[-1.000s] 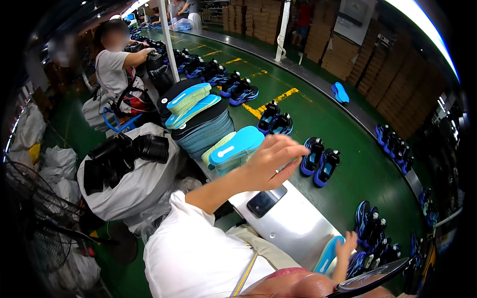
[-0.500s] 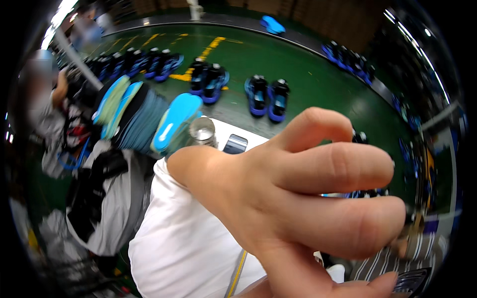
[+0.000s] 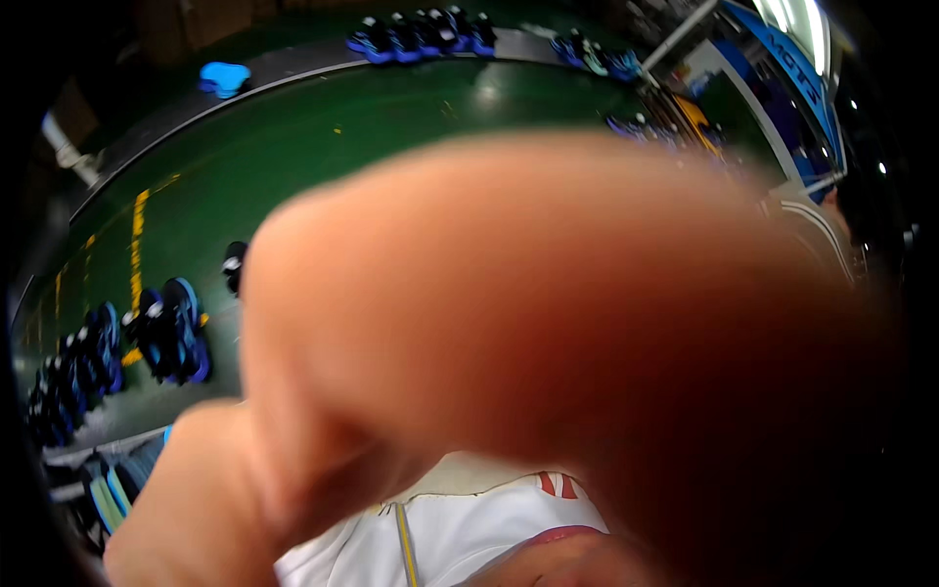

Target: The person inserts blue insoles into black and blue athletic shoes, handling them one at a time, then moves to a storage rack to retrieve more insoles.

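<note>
My left hand [image 3: 509, 274] fills the middle of the head view, very close and badly blurred. Its bare wrist rises from the lower left, and the far part of the hand runs off into deep shadow at the right. The fingers cannot be made out, and nothing held shows. Below it is my white garment [image 3: 460, 523] with a yellow strip down its front. My right hand does not appear.
Black and blue shoes [image 3: 168, 333] stand on the green floor [image 3: 225, 171] at the left. More shoes [image 3: 421, 37] line a grey ledge at the back, near a bright blue piece [image 3: 225, 78]. Stacked insoles [image 3: 110, 497] show at the lower left. A striped sleeve [image 3: 817, 230] is at the right.
My left hand has come much closer and now covers the middle of the view; its bent fingers showed before. The view has swung right, so the shoes and insoles sit farther left.
</note>
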Available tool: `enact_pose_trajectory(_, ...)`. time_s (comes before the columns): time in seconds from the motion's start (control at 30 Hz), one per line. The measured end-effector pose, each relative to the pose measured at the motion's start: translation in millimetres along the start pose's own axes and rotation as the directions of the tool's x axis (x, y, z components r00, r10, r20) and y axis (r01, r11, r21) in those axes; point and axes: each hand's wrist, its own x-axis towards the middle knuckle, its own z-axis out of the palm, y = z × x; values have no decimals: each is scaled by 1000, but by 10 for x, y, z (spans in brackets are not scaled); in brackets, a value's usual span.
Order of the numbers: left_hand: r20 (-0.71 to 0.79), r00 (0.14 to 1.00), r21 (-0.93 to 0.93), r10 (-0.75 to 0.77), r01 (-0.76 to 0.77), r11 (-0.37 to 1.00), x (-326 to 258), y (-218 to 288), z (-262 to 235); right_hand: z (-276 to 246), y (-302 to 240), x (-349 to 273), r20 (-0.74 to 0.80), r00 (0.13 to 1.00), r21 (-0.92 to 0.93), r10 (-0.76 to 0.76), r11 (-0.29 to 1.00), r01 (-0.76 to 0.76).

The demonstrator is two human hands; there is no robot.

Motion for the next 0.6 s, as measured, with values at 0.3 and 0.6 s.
enact_pose_trajectory(0.3, -221, 952, -161, -211, 178, 971, -57, -123, -189, -98, 135, 24, 152, 988, 42, -30, 999, 24)
enact_pose_trajectory(0.6, -152, 851, -670, -503, 286, 685, 238, -791, 454, -161, 124, -222, 93, 972, 189, 217, 955, -231)
